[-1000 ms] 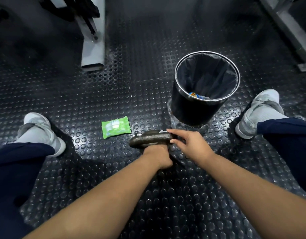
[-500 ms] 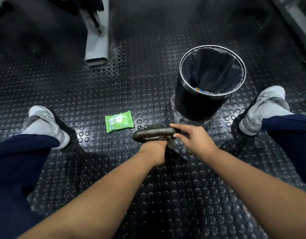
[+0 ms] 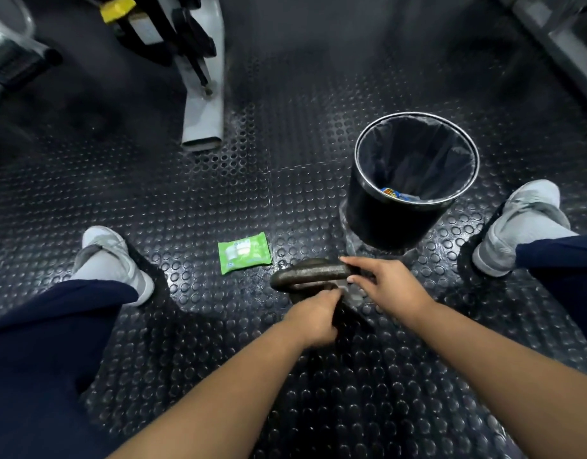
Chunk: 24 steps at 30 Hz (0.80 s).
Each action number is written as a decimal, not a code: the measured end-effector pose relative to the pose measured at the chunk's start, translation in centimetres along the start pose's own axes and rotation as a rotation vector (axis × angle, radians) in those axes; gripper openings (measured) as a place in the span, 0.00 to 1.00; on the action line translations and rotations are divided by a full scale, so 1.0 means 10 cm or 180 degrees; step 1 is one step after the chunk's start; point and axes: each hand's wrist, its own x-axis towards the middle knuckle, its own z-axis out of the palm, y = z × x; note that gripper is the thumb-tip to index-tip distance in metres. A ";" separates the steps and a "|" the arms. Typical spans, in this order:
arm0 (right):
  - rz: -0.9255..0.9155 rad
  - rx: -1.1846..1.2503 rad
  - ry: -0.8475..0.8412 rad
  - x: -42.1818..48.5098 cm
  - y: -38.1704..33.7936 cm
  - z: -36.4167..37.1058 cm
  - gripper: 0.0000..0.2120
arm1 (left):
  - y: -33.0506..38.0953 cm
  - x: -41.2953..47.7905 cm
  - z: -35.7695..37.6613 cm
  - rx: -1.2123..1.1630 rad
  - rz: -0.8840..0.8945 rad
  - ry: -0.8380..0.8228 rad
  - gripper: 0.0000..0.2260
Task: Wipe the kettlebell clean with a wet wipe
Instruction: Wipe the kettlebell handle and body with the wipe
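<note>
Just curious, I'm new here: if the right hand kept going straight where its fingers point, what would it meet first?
The kettlebell handle: the right hand holds its near end. Beyond that, probably the green wipe pack, though depth is unclear.

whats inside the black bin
A dark liner and a blue and orange wrapper lying low at the near side. The near wall of the bin hides the bottom.

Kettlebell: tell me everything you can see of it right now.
The kettlebell stands on the studded floor near the bin. Only its thick, dark, rough, metal-looking handle shows clearly, lying crosswise. The right hand pinches the handle's right end; the left hand curls just below it, hiding the body.
</note>
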 end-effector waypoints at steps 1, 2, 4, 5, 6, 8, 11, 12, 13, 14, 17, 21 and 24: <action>-0.0007 -0.0022 -0.0002 0.00 0.00 0.00 0.20 | 0.01 0.02 -0.01 0.0486 -0.0078 -0.0049 0.27; -0.0015 -0.0032 -0.0006 0.00 0.00 0.00 0.20 | 0.02 0.05 -0.02 0.0916 -0.0135 -0.0065 0.25; 0.0026 -0.0030 -0.0036 0.00 0.00 -0.01 0.20 | 0.08 0.14 -0.08 0.1277 -0.0276 -0.0109 0.21; 0.0056 -0.0023 -0.0059 0.00 0.00 -0.02 0.20 | 0.11 0.19 -0.09 0.1237 -0.0321 -0.0126 0.20; 0.0067 -0.0009 -0.0069 0.00 0.01 -0.02 0.20 | 0.14 0.21 -0.09 0.1029 -0.0337 -0.0130 0.20; 0.0063 0.0006 -0.0051 -0.01 0.01 -0.02 0.20 | 0.19 0.19 -0.11 0.0319 -0.0299 -0.0084 0.22; 0.0091 0.0058 -0.0030 -0.03 0.01 -0.01 0.20 | 0.12 0.08 -0.09 -0.0254 -0.0089 0.0008 0.25; 0.0089 0.0080 -0.0030 -0.02 0.01 -0.01 0.20 | 0.08 0.02 -0.08 -0.0211 0.0000 0.0015 0.26; 0.0081 0.0078 -0.0027 -0.02 0.01 0.00 0.20 | 0.05 -0.01 -0.06 -0.0126 0.0084 0.0041 0.28; 0.0061 0.0060 -0.0016 -0.02 0.00 0.00 0.20 | 0.03 -0.04 -0.03 -0.0019 0.0140 0.0087 0.28; 0.0079 0.0031 -0.0008 -0.02 -0.02 0.00 0.20 | 0.05 -0.03 0.00 0.0140 0.0053 0.0143 0.29; 0.0101 -0.0017 0.0012 -0.01 -0.04 -0.02 0.20 | 0.13 0.21 -0.13 0.0783 -0.0283 -0.0060 0.23; 0.0078 0.0005 -0.0014 0.00 -0.03 -0.02 0.20 | 0.26 0.27 -0.18 0.0968 -0.0472 -0.0151 0.22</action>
